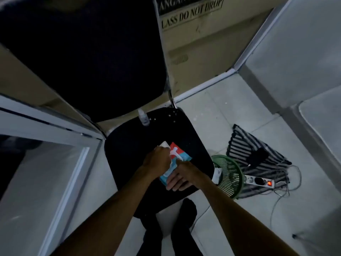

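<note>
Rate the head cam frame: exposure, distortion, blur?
Head view: badly underexposed, the black padded chair seat nearly featureless. Head view: strong wide-angle bowing of the white frames toward the edges. Head view: soft overall, yet the red and blue plastic packet gripped by the left hand and right hand reads clearly; the red switch light on the white power strip is the one glowing spot.

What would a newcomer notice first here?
Both hands meet at the red and blue soft plastic packet on the black padded chair seat: the left hand pinches its top, the right hand grips its near end. Right of the chair, a white power strip glows red at its switch beside a green plastic basket.
</note>
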Tool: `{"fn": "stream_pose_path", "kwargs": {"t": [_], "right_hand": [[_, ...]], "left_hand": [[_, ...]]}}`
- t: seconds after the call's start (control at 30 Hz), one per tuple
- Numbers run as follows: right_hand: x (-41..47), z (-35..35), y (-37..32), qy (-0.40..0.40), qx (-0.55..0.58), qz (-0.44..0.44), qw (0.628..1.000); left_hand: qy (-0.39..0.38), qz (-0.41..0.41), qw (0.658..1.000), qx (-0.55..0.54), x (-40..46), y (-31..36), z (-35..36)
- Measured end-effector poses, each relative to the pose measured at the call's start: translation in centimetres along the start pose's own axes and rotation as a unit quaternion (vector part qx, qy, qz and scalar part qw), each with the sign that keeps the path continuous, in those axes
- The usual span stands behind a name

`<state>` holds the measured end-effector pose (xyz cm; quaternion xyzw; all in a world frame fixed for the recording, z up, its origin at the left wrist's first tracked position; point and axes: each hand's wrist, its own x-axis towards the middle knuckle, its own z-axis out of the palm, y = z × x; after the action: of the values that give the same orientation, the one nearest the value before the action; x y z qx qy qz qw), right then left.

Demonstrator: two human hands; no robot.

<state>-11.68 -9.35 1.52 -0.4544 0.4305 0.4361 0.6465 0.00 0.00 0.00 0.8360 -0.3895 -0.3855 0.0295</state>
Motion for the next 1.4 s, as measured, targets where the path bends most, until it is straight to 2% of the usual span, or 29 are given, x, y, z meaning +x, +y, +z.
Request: {"fn": "stream_pose_path", "kwargs": {"t": [0.13,0.27,0.47,0.63,0.77,0.87,0.93,1.07,1.4], "right_hand": [[1.2,-0.3,0.7,-0.001,-0.009,-0.01,1.0],[2.2,-0.1,1.7,0.03,0.021,-0.048,0.998],[2.4,0.1,2.8,0.08,0.06,-0.08,0.992],[1.2,0.4,2.8,0.143,0.135,-0.114,0.974],[0.1,0.6,3.3,0.169,0.17,-0.177,0.955],[-1.6,1.3,3.2,0.227,0.113,-0.296,0.921],[-3.1,1.7,2.8,0.224,0.085,-0.342,0.909],[-6.7,2.3,2.4,0.209,0.011,-0.321,0.924],[-18.1,6.0,0.4,0.185,0.09,-0.327,0.922]], "left_hand": [[0.009,-0.007,1.0,0.003,0.4,-0.2,0.6],[0.012,-0.016,1.0,0.019,0.1,0.2,0.6],[0.047,-0.091,0.99,-0.101,-0.8,0.7,-0.2],[0.063,-0.106,0.977,-0.174,-2.1,0.7,-0.8],[0.092,-0.107,0.964,-0.228,-3.5,0.8,-1.3],[0.106,-0.092,0.957,-0.254,-4.7,1.0,-2.2],[0.11,-0.079,0.949,-0.286,-5.5,1.3,-3.0],[0.103,-0.059,0.91,-0.396,-8.1,2.3,-5.5],[0.183,-0.052,0.869,-0.456,-16.7,6.5,-11.5]]}}
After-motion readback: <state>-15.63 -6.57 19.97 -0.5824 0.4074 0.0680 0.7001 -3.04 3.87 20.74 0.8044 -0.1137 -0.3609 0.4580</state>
